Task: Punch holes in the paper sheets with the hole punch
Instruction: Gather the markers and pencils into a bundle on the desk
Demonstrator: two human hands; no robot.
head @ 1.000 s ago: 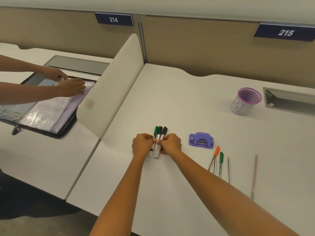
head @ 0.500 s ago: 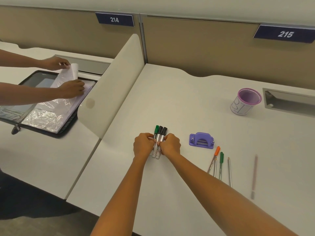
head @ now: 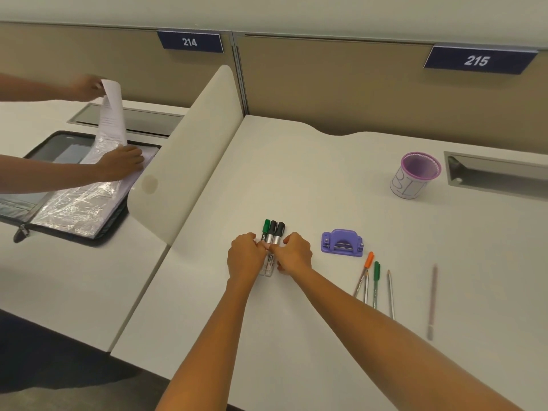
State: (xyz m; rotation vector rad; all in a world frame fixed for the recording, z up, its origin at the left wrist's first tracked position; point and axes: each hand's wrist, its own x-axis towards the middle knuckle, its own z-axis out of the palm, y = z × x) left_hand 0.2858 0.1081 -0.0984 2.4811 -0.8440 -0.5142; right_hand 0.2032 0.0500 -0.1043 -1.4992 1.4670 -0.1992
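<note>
Head view: our left hand (head: 246,256) and right hand (head: 295,255) pinch three markers (head: 272,232)
A loosened pinch could roll them into the hole punch (head: 342,243)

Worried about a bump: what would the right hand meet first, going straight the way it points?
The right hand points left at the three green- and black-capped markers it pinches; right behind them, probably, the left hand.

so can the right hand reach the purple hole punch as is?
Probably yes. The hole punch lies on bare desk just to the right of the right hand, with nothing between them. But that hand and the left hand both grip the markers, so it must let go first.
</note>
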